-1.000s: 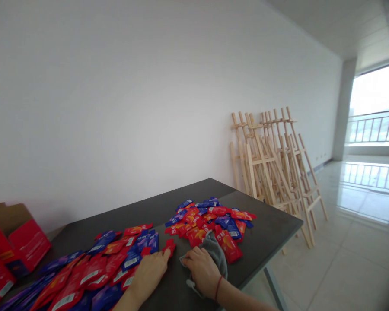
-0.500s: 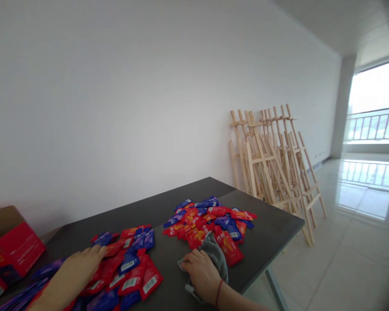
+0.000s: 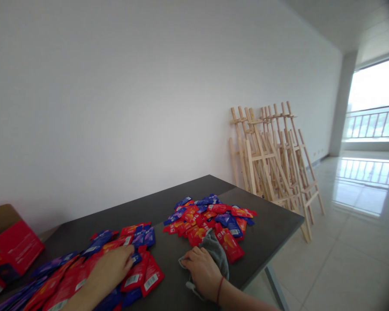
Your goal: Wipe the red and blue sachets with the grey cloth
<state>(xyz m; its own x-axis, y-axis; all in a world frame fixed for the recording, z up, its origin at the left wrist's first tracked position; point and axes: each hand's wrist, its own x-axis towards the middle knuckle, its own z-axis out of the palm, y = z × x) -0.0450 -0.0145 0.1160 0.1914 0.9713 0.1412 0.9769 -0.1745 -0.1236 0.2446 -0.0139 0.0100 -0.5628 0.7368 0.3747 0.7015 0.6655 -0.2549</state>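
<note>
My left hand (image 3: 115, 264) lies over the left pile of flat red and blue sachets. Its fingers are bent down together on a blue sachet (image 3: 136, 258), most of which they cover. My right hand (image 3: 201, 268) is closed on a grey cloth pouch (image 3: 216, 248) with a pale cord and a toggle at its lower side. The pouch rests on the dark table, its top edge against a red sachet (image 3: 228, 242). Beyond it spreads a second pile of red and blue sachets (image 3: 194, 214).
An opened red cardboard box (image 3: 17, 246) stands at the left end of the dark table (image 3: 168, 196). Several wooden easels (image 3: 262, 155) lean against the white wall past the table's right corner. Tiled floor (image 3: 350, 246) runs toward a window at the right.
My left hand has moved right across the left pile, uncovering sachets where it was and now covering most of a blue one. My right hand keeps its hold on the pouch.
</note>
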